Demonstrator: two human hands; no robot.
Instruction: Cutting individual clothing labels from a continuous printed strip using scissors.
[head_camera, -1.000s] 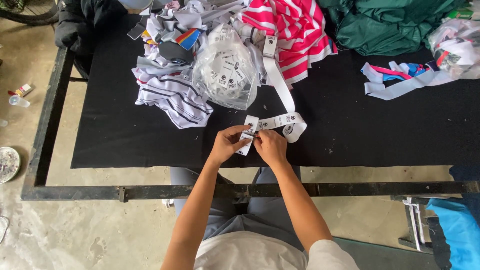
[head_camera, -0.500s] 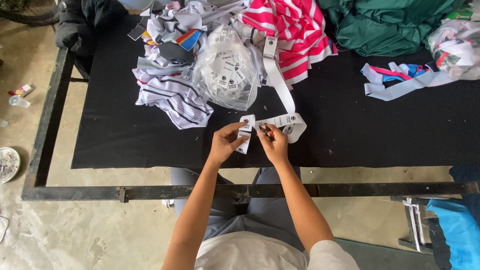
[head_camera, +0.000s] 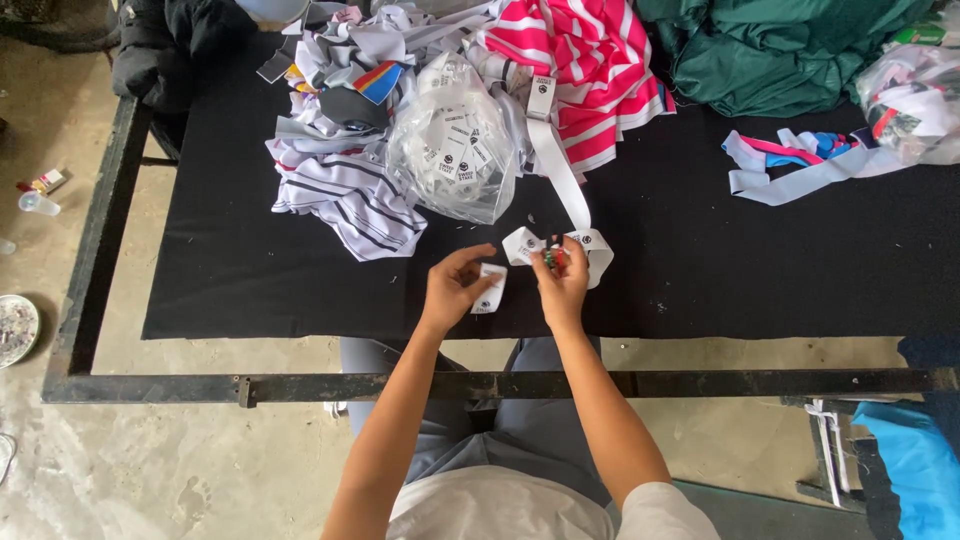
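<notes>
Label work at the six o'clock edge of the desk (head_camera: 700, 280): left hand (head_camera: 455, 290) pinches a small white label (head_camera: 490, 290), fingers closed on it. Right hand (head_camera: 565, 285) grips the white label strip (head_camera: 555, 175) and something small, red and green, perhaps snips. Keep the strip taut and cut squarely between labels.

Small white label (head_camera: 489, 289) pinched in left hand (head_camera: 452, 288); white label strip (head_camera: 553, 170) trailing up the black worktop (head_camera: 240, 270) from right hand (head_camera: 562, 282).
</notes>
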